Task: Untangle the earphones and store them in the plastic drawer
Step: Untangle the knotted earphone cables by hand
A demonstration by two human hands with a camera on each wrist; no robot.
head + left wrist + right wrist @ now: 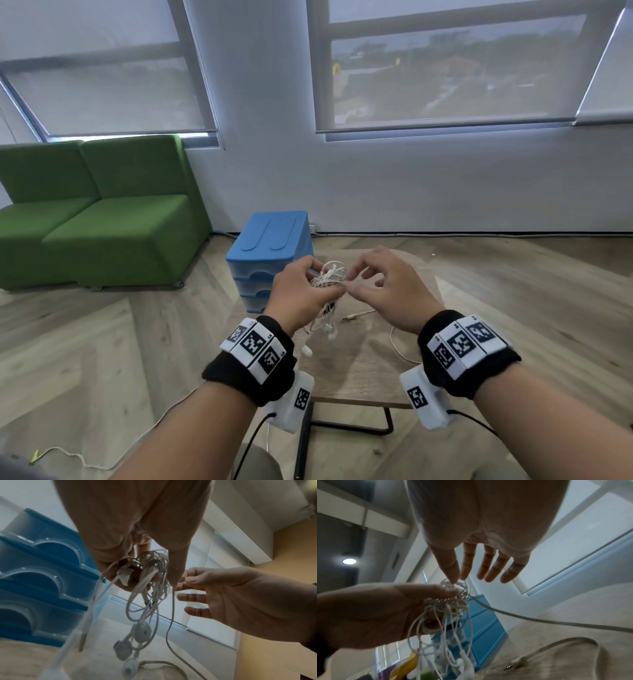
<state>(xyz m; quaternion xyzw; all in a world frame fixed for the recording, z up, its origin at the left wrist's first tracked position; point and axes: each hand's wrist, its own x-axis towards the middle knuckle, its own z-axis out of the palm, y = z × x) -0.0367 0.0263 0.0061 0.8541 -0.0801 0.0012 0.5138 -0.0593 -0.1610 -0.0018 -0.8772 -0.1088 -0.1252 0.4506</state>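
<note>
Dangling downward from left hand (301, 291), fingers curled round them: earphones (329, 277), thin white knotted cord; right hand (383, 291) pinched one strand.

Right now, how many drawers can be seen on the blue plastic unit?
3, stacked one above another on the front of the unit: top drawer, middle drawer, bottom drawer. All appear closed. The left hand partly hides them in the head view.

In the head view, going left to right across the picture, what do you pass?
Green sofa → blue plastic drawer unit → left hand, gripping the tangled earphones → right hand, fingertips at the tangle.
</note>
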